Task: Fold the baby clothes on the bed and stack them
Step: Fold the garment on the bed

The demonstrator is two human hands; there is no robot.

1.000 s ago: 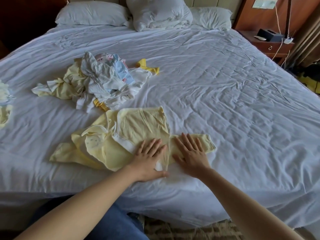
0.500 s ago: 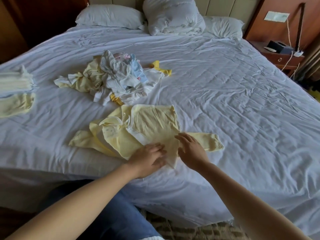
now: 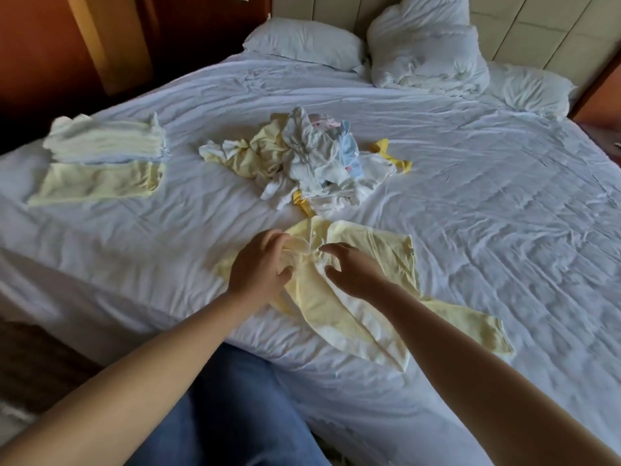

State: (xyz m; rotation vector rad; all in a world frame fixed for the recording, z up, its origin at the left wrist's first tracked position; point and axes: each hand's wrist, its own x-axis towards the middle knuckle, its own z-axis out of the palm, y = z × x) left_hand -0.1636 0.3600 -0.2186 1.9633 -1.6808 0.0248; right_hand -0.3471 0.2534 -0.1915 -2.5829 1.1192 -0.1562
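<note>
A pale yellow baby garment (image 3: 376,253) lies spread near the bed's front edge, one sleeve trailing to the right. My left hand (image 3: 260,267) grips a bunched fold of it near the collar. My right hand (image 3: 353,269) hovers just beside, fingers curled loosely over the cloth, its fingertips touching the collar area. A heap of unfolded baby clothes (image 3: 309,159) in white, yellow and blue sits further back at mid-bed. At the left stands a stack of folded clothes (image 3: 104,142), with a folded yellow piece (image 3: 97,183) lying flat in front of it.
The white sheet of the bed (image 3: 487,203) is wrinkled and stretches wide to the right. Pillows (image 3: 302,42) and a bundled duvet (image 3: 426,45) lie at the headboard. My knee in blue jeans (image 3: 228,408) is against the bed's front edge.
Both hands left the lower hem, where they pressed flat, and moved up to the collar. My left hand now grips the cloth. The view swung left, bringing the folded stack into sight.
</note>
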